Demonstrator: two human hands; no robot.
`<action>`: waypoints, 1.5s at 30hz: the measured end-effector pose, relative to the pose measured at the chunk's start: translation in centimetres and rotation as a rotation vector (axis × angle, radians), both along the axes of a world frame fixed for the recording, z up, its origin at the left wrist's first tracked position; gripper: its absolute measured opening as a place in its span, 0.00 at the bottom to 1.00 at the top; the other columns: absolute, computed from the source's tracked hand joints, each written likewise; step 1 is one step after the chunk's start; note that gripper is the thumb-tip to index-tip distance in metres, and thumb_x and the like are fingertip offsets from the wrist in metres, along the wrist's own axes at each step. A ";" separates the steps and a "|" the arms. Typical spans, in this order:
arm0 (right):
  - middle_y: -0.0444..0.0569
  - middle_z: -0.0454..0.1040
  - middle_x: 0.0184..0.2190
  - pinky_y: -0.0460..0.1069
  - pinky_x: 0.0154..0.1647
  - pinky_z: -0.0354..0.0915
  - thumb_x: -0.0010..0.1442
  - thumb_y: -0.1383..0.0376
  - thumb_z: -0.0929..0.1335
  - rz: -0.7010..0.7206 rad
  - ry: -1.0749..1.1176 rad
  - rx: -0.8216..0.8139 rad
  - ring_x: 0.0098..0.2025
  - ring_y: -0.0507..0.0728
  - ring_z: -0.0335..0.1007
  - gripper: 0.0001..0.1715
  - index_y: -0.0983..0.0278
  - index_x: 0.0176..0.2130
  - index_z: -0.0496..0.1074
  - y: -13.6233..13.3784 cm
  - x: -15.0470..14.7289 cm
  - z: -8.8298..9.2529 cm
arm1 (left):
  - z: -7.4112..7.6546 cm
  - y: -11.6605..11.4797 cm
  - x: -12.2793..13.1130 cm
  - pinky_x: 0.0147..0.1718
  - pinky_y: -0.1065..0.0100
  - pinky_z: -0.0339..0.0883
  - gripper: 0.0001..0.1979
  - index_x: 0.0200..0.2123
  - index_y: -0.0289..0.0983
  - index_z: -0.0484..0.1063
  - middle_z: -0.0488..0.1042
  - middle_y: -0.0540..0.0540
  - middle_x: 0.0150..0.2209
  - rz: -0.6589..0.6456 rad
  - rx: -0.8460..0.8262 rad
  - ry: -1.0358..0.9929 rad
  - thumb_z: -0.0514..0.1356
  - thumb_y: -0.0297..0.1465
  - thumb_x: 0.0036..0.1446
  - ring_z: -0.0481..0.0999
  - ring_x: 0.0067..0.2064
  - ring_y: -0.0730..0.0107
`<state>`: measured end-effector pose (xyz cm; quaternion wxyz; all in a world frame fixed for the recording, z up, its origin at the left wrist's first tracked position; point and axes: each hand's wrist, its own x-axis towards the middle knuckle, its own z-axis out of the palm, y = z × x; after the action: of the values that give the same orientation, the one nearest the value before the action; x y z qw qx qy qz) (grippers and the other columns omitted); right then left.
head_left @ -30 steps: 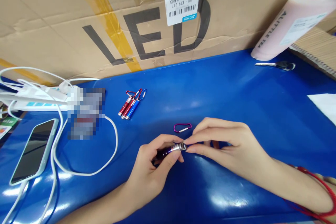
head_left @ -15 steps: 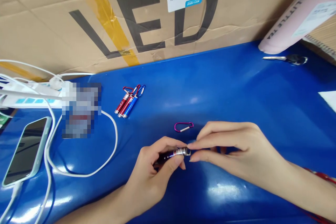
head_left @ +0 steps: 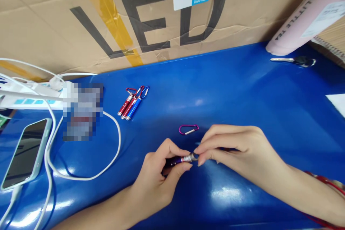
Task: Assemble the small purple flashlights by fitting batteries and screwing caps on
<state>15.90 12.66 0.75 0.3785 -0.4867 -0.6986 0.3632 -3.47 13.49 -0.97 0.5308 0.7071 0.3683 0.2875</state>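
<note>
My left hand (head_left: pixel 153 183) is closed around a small purple penlight (head_left: pixel 176 160) with a silver end and a pale label, held between thumb and fingers and pointing right. The thumb and index finger of my right hand (head_left: pixel 242 147) pinch at the silver end cap; the exact contact there is small and partly hidden. Just beyond my hands lies a purple carabiner clip (head_left: pixel 190 132), separate on the blue table (head_left: pixel 226 90). Farther back on the left, two red penlights (head_left: pixel 125 105) and a blue penlight (head_left: pixel 134 109) rest side by side, each with a carabiner.
A large cardboard box (head_left: pixel 151 3) stands along the back. On the left are a phone (head_left: pixel 27 151), white cables (head_left: pixel 119 133) and a power strip (head_left: pixel 35 99). A pink cup (head_left: pixel 293 25) and a key (head_left: pixel 283 60) sit at the back right; white paper (head_left: pixel 338 102) is at the right edge.
My right fingertips have closed in on the penlight's silver end, from slightly apart to pinching it. My left fingers have shifted a little along the barrel, showing more purple.
</note>
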 end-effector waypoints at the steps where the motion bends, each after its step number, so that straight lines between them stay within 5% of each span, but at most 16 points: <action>1: 0.41 0.77 0.26 0.41 0.26 0.66 0.54 0.70 0.69 0.009 -0.003 0.003 0.27 0.49 0.73 0.09 0.60 0.25 0.77 0.0 0.0 -0.1 | -0.1 0.0 0.0 0.22 0.80 0.67 0.06 0.34 0.38 0.64 0.76 0.51 0.29 -0.009 0.002 -0.009 0.56 0.22 0.56 0.74 0.28 0.78; 8: 0.37 0.75 0.23 0.39 0.25 0.64 0.52 0.72 0.71 0.023 -0.006 -0.022 0.25 0.46 0.71 0.09 0.59 0.23 0.77 0.2 0.1 -0.6 | -0.2 0.0 0.0 0.29 0.82 0.69 0.07 0.32 0.38 0.63 0.75 0.52 0.31 -0.051 0.029 0.002 0.56 0.20 0.56 0.75 0.31 0.79; 16: 0.37 0.75 0.23 0.40 0.23 0.60 0.49 0.73 0.72 -0.010 -0.026 -0.065 0.24 0.46 0.69 0.10 0.58 0.23 0.77 0.1 -0.1 -1.1 | -0.4 0.1 0.1 0.23 0.82 0.64 0.08 0.30 0.37 0.61 0.72 0.51 0.28 -0.062 0.196 0.011 0.55 0.19 0.56 0.70 0.26 0.80; 26: 0.40 0.71 0.18 0.42 0.16 0.53 0.47 0.66 0.73 -0.014 -0.005 -0.333 0.18 0.45 0.59 0.05 0.60 0.21 0.78 0.7 -0.3 -1.3 | -1.0 -0.2 0.2 0.23 0.77 0.62 0.10 0.27 0.36 0.59 0.69 0.50 0.24 -0.047 0.441 0.048 0.54 0.17 0.56 0.66 0.24 0.78; 36: 0.43 0.69 0.17 0.43 0.14 0.49 0.47 0.64 0.72 -0.024 0.075 -0.451 0.16 0.45 0.54 0.07 0.64 0.20 0.77 1.0 -0.6 -0.9 | -1.0 -0.3 0.0 0.34 0.79 0.69 0.07 0.35 0.36 0.66 0.76 0.50 0.31 0.023 0.458 0.089 0.57 0.20 0.56 0.77 0.33 0.76; 45: 0.42 0.69 0.18 0.42 0.15 0.50 0.48 0.63 0.71 -0.027 0.057 -0.422 0.17 0.45 0.55 0.08 0.63 0.21 0.77 1.0 -0.6 -1.1 | -0.7 -0.3 0.0 0.29 0.78 0.68 0.08 0.41 0.38 0.66 0.76 0.51 0.31 0.021 0.412 0.224 0.56 0.24 0.58 0.76 0.30 0.76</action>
<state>15.32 13.63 -0.33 0.2927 -0.5541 -0.5893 0.5100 -3.46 13.16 -1.66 0.3278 0.8241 0.3658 0.2821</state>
